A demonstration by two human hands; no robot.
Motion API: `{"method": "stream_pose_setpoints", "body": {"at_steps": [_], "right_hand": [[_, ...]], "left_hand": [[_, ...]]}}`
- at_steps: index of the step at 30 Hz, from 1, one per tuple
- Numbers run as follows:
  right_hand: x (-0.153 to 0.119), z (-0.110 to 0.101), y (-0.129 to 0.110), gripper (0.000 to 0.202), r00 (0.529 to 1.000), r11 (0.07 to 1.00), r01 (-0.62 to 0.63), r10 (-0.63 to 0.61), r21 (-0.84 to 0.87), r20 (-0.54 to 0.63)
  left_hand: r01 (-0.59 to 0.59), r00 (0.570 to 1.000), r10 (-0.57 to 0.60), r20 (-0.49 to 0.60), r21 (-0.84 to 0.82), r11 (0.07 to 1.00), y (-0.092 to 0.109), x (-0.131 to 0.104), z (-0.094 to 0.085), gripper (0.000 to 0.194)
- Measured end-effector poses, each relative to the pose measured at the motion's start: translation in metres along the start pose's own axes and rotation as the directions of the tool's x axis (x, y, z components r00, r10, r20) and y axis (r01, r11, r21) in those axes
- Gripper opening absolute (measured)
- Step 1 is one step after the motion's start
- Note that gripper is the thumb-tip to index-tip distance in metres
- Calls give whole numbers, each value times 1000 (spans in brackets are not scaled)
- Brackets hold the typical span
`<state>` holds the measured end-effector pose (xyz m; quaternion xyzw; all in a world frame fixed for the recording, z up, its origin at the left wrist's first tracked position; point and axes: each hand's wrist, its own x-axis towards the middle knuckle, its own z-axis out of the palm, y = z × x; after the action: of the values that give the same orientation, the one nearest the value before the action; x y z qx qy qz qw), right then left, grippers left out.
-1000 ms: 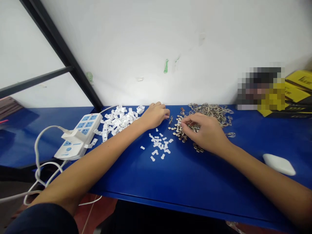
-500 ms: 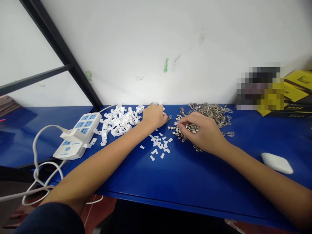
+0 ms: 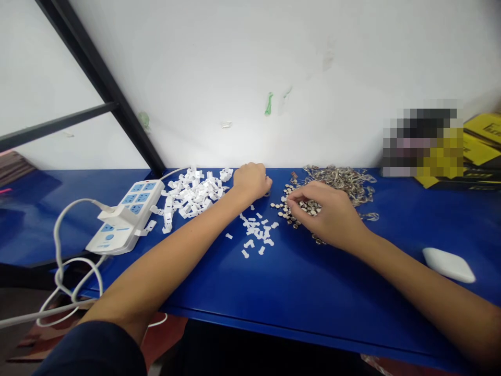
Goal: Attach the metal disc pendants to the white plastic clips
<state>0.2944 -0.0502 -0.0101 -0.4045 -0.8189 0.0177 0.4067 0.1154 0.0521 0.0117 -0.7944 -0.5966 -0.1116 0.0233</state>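
Near the wall, my left hand [image 3: 252, 180] is curled closed at the back of the blue table [image 3: 235, 292]; what its fingers hold, if anything, is hidden. A heap of white plastic pieces [image 3: 193, 193] lies left of it, and small white tabs [image 3: 256, 230] are scattered in front. My right hand [image 3: 331, 214] pinches with thumb and forefinger over small round metal pieces [image 3: 285, 209]; anything between the fingertips is too small to name. Behind that hand spreads a pile of clear and metallic looped pieces [image 3: 344, 180].
A white power strip [image 3: 129, 214] with a plug and cables [image 3: 58, 261] lies at the left beside a black metal frame [image 3: 117, 104]. A white rounded case [image 3: 449, 264] rests near my right forearm. Yellow and black boxes [image 3: 483, 149] stand at the back right.
My left hand has shifted slightly right and now covers most of the small looped piece that showed beside its fingers. My right hand keeps nearly the same pose over the round pieces.
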Motion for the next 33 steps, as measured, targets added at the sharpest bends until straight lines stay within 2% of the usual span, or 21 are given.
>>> {"method": "stream_pose_setpoints", "body": {"at_steps": [2,4,5,7,9,10,12,14,17,20,23,26,29,31,33], "right_hand": [[0,0,0,10,1000,1000,5,-5,-1,-9],[0,0,0,10,1000,1000,-3,3,-2,-24],[0,1,0,10,999,1000,-17,18,3,-34],[1,1,-1,10,996,996,-79,81,43,-47],[2,0,-4,10,983,976,-179,184,120,-26],[3,-1,-6,10,972,958,-233,237,165,0],[5,-3,-10,12,944,911,-328,320,249,76],[8,-6,-13,16,915,859,-401,361,317,179],[10,-9,-16,21,878,795,-464,352,392,325],[10,-11,-14,23,860,739,-487,313,466,402],[10,-15,-12,23,836,737,-498,268,457,479],[10,-18,-14,22,800,748,-487,176,450,573],[10,-17,-18,18,785,752,-462,100,470,611],[8,-15,-21,17,788,781,-435,89,448,609],[6,-12,-22,16,825,815,-400,122,419,551]], "left_hand": [[-41,999,39,-21,-58,998,-4,-9,-9,30],[-115,993,101,-67,-276,954,-10,-20,-17,30],[-141,990,126,-62,-425,894,-13,-26,-20,30],[-108,985,173,13,-736,668,-21,-38,-24,31],[3,956,265,125,-908,418,-29,-49,-24,34],[60,946,282,159,-941,332,-33,-55,-23,35],[120,945,268,186,-962,247,-37,-66,-20,37],[123,938,290,190,-965,232,-39,-75,-18,34],[117,882,422,211,-965,236,-39,-86,-18,29],[110,837,501,217,-966,234,-37,-91,-21,28],[116,823,525,220,-968,223,-39,-92,-25,29],[128,773,582,251,-961,244,-41,-92,-28,29],[145,726,618,302,-945,292,-41,-93,-32,30],[166,721,611,327,-937,306,-40,-94,-32,31],[174,738,588,332,-935,310,-38,-95,-32,31]]}}
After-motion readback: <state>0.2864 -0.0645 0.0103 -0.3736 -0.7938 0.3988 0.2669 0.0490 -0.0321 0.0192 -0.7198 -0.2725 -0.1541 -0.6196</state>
